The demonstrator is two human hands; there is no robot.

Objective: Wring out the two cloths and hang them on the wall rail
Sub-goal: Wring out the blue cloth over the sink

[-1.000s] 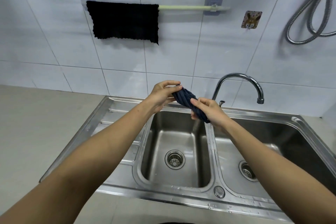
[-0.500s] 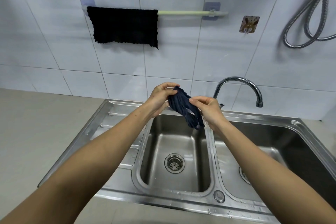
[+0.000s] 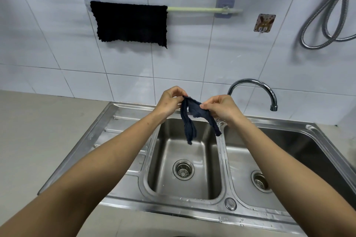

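Note:
A dark blue cloth [image 3: 192,116] hangs crumpled over the left sink basin [image 3: 204,184], its two twisted ends dangling. My left hand [image 3: 169,101] pinches its top left corner. My right hand [image 3: 221,108] pinches the top edge a little to the right. A black cloth [image 3: 131,23] hangs spread over the left half of the pale green wall rail [image 3: 194,9]. The rail's right half is bare.
A curved chrome faucet [image 3: 256,87] stands right of my hands, behind the divider between the two basins. The right basin [image 3: 292,152] lies beyond it. A patterned wall hook [image 3: 264,23] and a looped metal hose [image 3: 325,25] are on the tiled wall at right. Grey counter extends left.
The tightly twisted blue cloth has come untwisted and now hangs loose. Both hands shifted from gripping its ends to pinching its top edge and moved slightly apart.

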